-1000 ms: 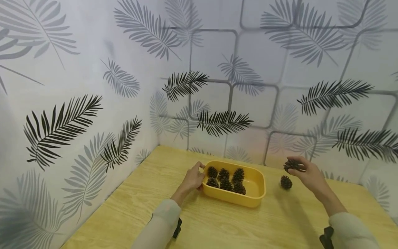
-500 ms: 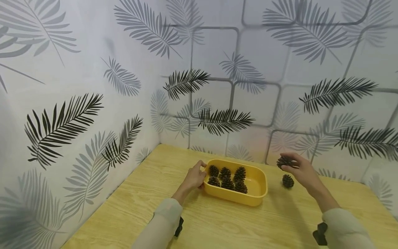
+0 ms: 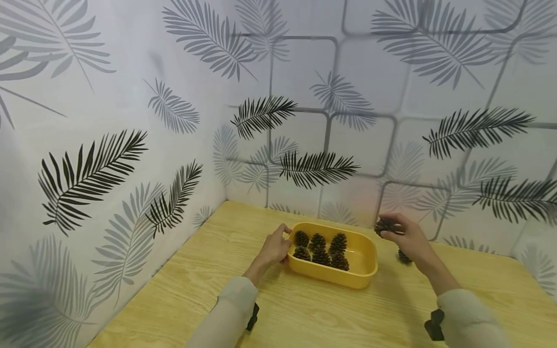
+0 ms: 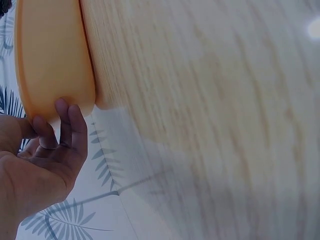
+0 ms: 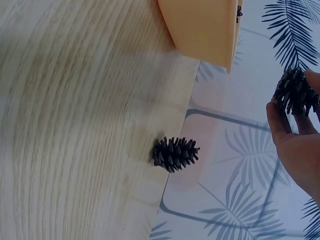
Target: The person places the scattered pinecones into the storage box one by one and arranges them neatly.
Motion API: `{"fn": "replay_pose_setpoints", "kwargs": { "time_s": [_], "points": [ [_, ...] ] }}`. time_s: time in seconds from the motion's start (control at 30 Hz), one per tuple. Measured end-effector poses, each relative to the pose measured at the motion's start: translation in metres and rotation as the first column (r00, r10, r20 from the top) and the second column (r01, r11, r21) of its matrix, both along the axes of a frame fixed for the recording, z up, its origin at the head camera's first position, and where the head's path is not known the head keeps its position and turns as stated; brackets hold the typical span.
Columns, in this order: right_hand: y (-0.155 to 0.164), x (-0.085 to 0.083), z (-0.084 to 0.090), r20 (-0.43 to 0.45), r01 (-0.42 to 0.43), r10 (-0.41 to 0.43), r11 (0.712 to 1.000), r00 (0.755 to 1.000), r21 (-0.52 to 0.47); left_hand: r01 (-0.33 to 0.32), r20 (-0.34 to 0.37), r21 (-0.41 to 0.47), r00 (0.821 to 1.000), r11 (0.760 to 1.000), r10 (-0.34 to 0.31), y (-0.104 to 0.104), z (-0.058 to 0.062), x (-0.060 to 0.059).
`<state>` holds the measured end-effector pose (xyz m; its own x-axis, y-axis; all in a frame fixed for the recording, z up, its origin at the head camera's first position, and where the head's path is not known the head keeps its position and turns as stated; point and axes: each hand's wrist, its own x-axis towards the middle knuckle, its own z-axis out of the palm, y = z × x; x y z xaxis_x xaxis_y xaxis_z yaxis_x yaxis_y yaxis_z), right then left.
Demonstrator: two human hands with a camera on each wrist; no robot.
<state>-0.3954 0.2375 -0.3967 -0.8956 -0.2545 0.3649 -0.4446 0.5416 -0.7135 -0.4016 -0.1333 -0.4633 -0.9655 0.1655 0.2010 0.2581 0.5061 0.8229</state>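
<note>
Low in the middle of the frame, the left hand [image 3: 275, 249] is gripping the yellow tub [image 3: 363, 273], holding about six cones. Right of it, the right hand [image 3: 409, 239] is pinching a pinecone [image 3: 384, 225]. One more cone [image 5: 175, 153] is waiting on the worktop [image 3: 304, 314].

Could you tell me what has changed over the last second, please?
The right hand, gripping a pinecone, has carried it left toward the yellow tub and slightly up. The left hand still holds the tub's left end, the tub's pinecones lie as before, and the loose cone stays on the table.
</note>
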Motion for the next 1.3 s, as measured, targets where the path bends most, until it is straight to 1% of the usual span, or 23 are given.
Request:
{"fn": "replay_pose_setpoints", "kwargs": {
  "time_s": [0.07,0.17,0.4,0.6,0.7,0.9,1.03,1.13,1.2,1.3],
  "points": [
    [-0.005,-0.001,-0.002,-0.002,-0.006,0.006,1.000,1.000,-0.005,0.003,-0.012,0.003,1.000,1.000,-0.003,-0.001,0.000,0.000],
    [-0.012,-0.003,-0.005,0.000,-0.018,0.018,1.000,1.000,-0.013,0.000,-0.010,-0.002,1.000,1.000,0.000,-0.001,-0.001,-0.001],
    [-0.032,-0.008,-0.018,0.036,-0.050,0.052,0.997,0.998,-0.061,-0.002,-0.007,0.000,1.000,1.000,0.002,-0.001,-0.001,0.000],
    [-0.047,-0.011,-0.034,0.086,-0.040,0.046,0.997,0.995,-0.072,-0.005,0.003,0.009,1.000,1.000,0.005,0.000,-0.002,0.001],
    [-0.052,-0.013,-0.039,0.081,-0.028,0.034,0.997,0.996,-0.076,-0.005,-0.003,0.004,1.000,1.000,0.005,0.000,-0.002,0.001],
    [-0.063,-0.013,-0.046,0.048,0.011,-0.007,0.996,0.999,-0.090,-0.019,-0.004,0.000,1.000,1.000,0.019,-0.001,-0.003,-0.002],
    [-0.066,-0.016,-0.055,0.047,0.071,-0.066,0.992,0.997,-0.103,-0.018,0.009,0.001,1.000,1.000,0.018,0.001,-0.003,-0.002],
    [-0.069,-0.018,-0.061,0.040,0.122,-0.119,0.987,0.992,-0.103,-0.020,0.003,-0.009,1.000,1.000,0.020,0.002,-0.003,-0.002],
    [-0.072,-0.019,-0.063,0.018,0.149,-0.148,0.985,0.989,-0.091,-0.019,-0.005,-0.009,1.000,1.000,0.019,0.002,-0.004,-0.002],
    [-0.076,-0.022,-0.067,-0.030,0.163,-0.165,0.984,0.986,-0.066,-0.024,-0.001,-0.008,1.000,1.000,0.024,0.001,-0.003,-0.002]
  ]
}}
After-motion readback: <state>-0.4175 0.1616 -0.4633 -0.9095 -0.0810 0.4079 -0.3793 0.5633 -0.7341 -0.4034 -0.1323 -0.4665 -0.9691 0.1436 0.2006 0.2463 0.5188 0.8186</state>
